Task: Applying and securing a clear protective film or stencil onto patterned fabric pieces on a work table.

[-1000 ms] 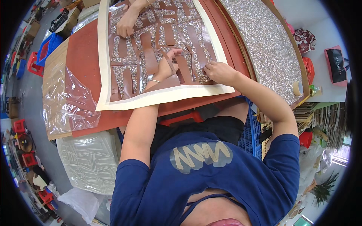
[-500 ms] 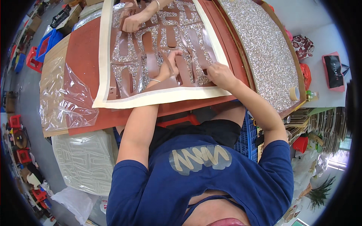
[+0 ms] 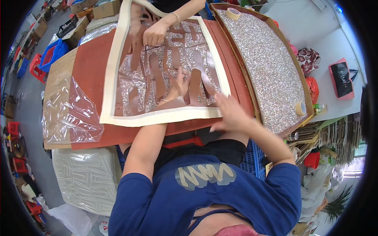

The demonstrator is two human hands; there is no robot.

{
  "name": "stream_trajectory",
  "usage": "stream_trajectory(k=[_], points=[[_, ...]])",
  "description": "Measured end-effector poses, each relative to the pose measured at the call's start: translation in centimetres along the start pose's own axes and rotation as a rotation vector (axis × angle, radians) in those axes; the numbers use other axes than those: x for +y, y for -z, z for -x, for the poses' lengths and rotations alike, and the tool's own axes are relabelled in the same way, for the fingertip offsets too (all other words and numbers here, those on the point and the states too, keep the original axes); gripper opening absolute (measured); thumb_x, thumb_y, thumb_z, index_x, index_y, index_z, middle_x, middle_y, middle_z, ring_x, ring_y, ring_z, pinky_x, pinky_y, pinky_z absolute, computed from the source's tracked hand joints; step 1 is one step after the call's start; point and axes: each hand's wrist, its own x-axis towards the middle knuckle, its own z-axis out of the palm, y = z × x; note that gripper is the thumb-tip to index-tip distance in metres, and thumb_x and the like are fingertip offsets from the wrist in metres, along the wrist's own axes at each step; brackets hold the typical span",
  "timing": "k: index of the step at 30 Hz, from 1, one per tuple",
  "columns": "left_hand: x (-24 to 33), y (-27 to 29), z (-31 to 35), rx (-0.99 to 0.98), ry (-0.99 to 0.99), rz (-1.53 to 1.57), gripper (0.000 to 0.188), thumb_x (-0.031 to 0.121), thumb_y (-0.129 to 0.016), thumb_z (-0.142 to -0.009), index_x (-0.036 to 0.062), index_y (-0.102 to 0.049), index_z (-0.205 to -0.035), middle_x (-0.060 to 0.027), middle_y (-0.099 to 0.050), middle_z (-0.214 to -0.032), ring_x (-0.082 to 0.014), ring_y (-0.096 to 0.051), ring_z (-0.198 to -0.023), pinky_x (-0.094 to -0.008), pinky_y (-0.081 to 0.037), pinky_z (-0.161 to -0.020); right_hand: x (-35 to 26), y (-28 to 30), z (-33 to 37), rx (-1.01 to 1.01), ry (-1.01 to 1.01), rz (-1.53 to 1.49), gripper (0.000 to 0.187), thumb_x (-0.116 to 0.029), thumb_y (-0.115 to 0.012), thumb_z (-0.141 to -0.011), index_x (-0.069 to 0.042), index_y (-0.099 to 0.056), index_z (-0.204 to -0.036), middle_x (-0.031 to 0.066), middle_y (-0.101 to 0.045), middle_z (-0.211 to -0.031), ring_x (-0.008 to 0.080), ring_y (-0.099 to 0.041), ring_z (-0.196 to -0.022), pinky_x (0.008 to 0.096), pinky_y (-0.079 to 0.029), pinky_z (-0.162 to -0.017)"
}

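A brown sheet [image 3: 159,80] with long rounded cut-outs and a cream border [image 3: 165,119] lies across the table, silver glitter showing through its gaps. My left forearm passes beneath the near border. My left hand [image 3: 179,85] shows through the openings, fingers outstretched, with a narrow brown strip crossing it. Beside the border's near right corner is my right hand [image 3: 232,111], blurred, its fingers spread and holding nothing I can see. At the far end, a co-worker's hand [image 3: 154,34] is closed over the sheet, and the co-worker's other hand [image 3: 136,37] lies blurred beside it.
To the right, a glitter-covered board [image 3: 267,67] has tape rolls [image 3: 301,108] on it. Clear plastic film [image 3: 73,114] covers the table's left end. A stack of pale moulded sheets [image 3: 84,177] sits below that end. Blue crates [image 3: 252,159] stand beside my legs.
My right hand has let go of the sheet's right edge and moved down toward me, opening. My left hand stays under the sheet. A co-worker's second hand shows more clearly at the far end.
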Motion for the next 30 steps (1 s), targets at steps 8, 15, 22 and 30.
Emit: stream_trajectory(k=[8,15,22,30], points=[[6.8,1.3,4.2,-0.125,-0.244,-0.524,0.063,0.047,-0.053,-0.085,0.017,-0.037,-0.138,-0.022,-0.048,-0.129,-0.0394,-0.046,-0.119,-0.057,-0.02,-0.104,4.3,-2.3,0.0,0.253,-0.103,-0.122,0.009,-0.002,-0.052,-0.082,-0.003,-0.058,-0.089,0.0144,-0.063,-0.077,0.0291,-0.065,-0.071,0.0365,-0.053,-0.061],[6.1,0.1,5.9,-0.037,-0.252,-0.66,0.071,0.06,-0.044,-0.085,0.0102,-0.043,-0.136,-0.027,-0.036,-0.138,-0.0411,-0.028,-0.133,-0.058,-0.017,-0.107,13.8,8.6,-10.5,0.531,-0.126,0.289,0.015,-0.021,-0.056,-0.087,-0.007,-0.05,-0.089,0.013,-0.06,-0.075,0.0327,-0.061,-0.065,0.0421,-0.048,-0.054],[5.7,0.2,6.2,-0.106,-0.212,-0.668,0.069,0.06,-0.042,-0.086,0.0147,-0.042,-0.137,-0.0257,-0.029,-0.144,-0.0401,-0.023,-0.136,-0.0591,-0.01,-0.109,16.5,22.3,-17.4,0.619,-0.187,0.549,0.015,-0.008,-0.05,-0.082,-0.007,-0.049,-0.097,0.0147,-0.061,-0.093,0.0356,-0.062,-0.083,0.0453,-0.05,-0.068],[5.6,-0.2,5.7,-0.071,-0.216,-0.623,0.07,0.062,-0.041,-0.085,0.0147,-0.044,-0.136,-0.0246,-0.029,-0.144,-0.0384,-0.021,-0.137,-0.0575,-0.007,-0.109,15.0,31.8,-17.9,0.61,-0.221,0.929,0.013,-0.015,-0.051,-0.085,-0.005,-0.058,-0.084,0.015,-0.062,-0.083,0.0301,-0.064,-0.075,0.0389,-0.051,-0.068]])
